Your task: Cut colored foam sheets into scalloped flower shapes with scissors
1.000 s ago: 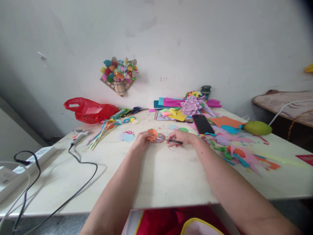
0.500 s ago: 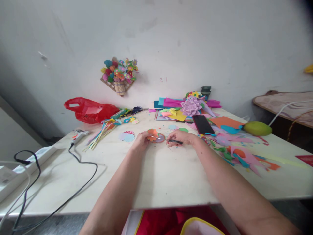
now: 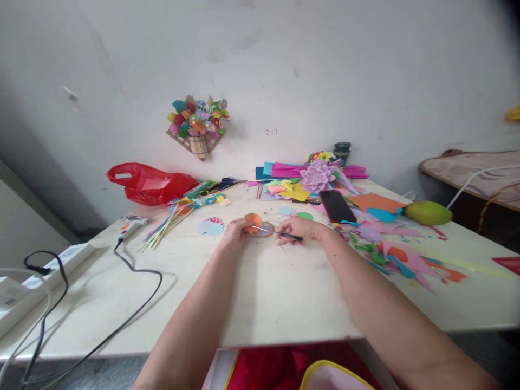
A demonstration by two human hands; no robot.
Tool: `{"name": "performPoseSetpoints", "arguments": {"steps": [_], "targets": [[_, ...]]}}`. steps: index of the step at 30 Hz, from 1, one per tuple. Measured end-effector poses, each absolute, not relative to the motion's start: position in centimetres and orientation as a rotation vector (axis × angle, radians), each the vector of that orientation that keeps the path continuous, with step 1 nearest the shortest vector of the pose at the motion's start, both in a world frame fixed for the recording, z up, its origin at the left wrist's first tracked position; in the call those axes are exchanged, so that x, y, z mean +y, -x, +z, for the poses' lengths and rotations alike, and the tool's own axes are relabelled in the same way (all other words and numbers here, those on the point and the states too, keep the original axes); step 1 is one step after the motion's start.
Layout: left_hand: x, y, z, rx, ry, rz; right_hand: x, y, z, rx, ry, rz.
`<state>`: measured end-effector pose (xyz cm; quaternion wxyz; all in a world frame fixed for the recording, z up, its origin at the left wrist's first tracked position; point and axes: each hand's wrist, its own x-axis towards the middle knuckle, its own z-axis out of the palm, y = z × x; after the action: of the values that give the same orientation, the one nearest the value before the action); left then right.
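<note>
Between the fingers of my left hand is an orange flower cutout with scalloped edges. My right hand is closed round a slim black-handled tool; its exact kind is too small to tell. A thin shiny metal tip reaches left from it across the flower's lower edge. Just beneath, partly covered, is a round lilac piece with an orange rim. Pale blue and pink scalloped cutouts lie left of my left hand. Beyond my right hand are a light blue cutout and a green one.
A glue gun with a black cord lies left, by a power strip. Sticks and a red plastic bag sit behind. On the right are a phone, coloured scraps and a yellow-green oval object.
Both hands stay nearly in place. The tool's metal tip shifts very slightly against the orange flower.
</note>
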<state>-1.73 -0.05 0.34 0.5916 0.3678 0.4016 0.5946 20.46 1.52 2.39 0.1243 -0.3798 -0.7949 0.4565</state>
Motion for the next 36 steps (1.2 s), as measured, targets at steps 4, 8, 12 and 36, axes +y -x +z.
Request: {"name": "performPoseSetpoints", "arguments": {"steps": [4,8,12,36], "targets": [[-0.1,1.7,0.5,0.937,-0.837,1.399,1.5,-20.5,2.5,-2.337,1.126,1.327],[0.0,1.8,0.5,0.934,-0.808,1.417,1.4,-20.7,2.7,-2.358,1.144,1.358],[0.2,2.0,0.4,0.920,-0.772,1.460,1.2,-21.2,3.1,-2.338,1.165,1.379],[-0.4,1.8,0.7,0.924,-0.993,1.267,0.8,-21.5,3.7,-2.330,1.173,1.364]]}}
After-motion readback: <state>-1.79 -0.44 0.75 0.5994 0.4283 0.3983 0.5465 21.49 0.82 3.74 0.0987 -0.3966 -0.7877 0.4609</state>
